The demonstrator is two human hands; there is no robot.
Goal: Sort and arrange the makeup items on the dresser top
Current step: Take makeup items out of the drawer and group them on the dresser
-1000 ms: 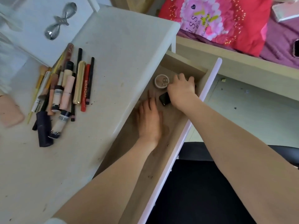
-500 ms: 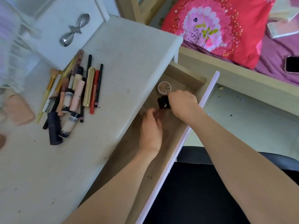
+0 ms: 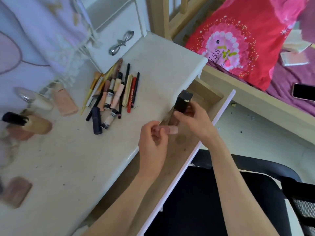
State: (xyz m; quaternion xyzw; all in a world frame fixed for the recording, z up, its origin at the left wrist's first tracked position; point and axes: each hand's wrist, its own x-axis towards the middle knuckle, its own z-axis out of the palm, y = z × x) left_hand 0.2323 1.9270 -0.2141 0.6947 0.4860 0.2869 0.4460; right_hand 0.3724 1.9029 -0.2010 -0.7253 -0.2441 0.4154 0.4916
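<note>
— Hands? Left hand [image 3: 152, 142] pinching pink tube [image 3: 167, 129]; right hand [image 3: 194, 120] gripping black tube [image 3: 182, 102], both over open drawer [image 3: 209, 97], beside dresser [image 3: 153, 79] front edge.
— Handling? Probably light, stiff, slick; better gripped mid-barrel.

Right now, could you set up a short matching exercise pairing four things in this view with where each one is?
Things:
1. black tube
2. pink tube
3. red pencil
4. phone

Places:
A. on the purple bedding
B. held in the left hand
C. in the pile on the dresser top
D. held in the right hand

Pairs: 1-D, 2-B, 3-C, 4-A
</note>
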